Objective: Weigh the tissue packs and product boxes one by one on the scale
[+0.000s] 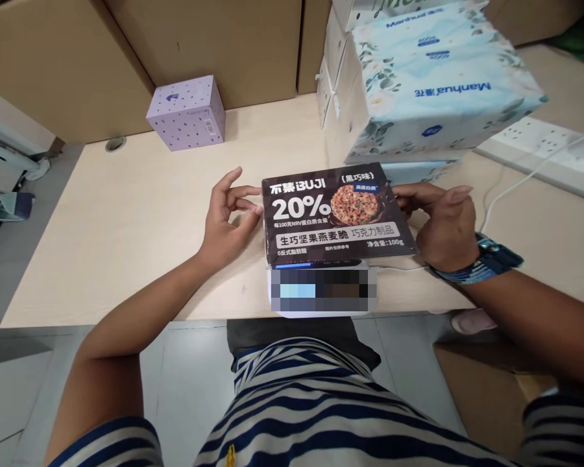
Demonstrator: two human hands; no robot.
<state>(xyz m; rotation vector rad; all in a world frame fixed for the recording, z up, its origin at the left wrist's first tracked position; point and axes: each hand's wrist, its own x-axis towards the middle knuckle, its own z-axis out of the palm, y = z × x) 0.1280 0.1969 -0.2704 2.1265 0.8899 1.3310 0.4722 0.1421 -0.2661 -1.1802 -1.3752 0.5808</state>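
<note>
A dark brown box point(338, 217) of chocolate nut oat crisps lies face up in front of me, slightly askew. Beneath its near edge shows a white device point(324, 311) with a lit blue strip; its display is blurred and the box covers the rest. My left hand point(231, 217) is at the box's left edge, fingers spread, with the thumb and fingertips at or very near the side. On the opposite side, my right hand point(442, 224) has its fingers curled against the right edge, their tips partly hidden by the box.
A lilac dotted carton point(187, 113) stands at the back left of the wooden table point(141, 214). Stacked tissue packs point(438, 84) rise at the back right, beside a white power strip point(540, 146). A white cable point(525, 175) runs nearby. Large cardboard boxes point(214, 45) line the back.
</note>
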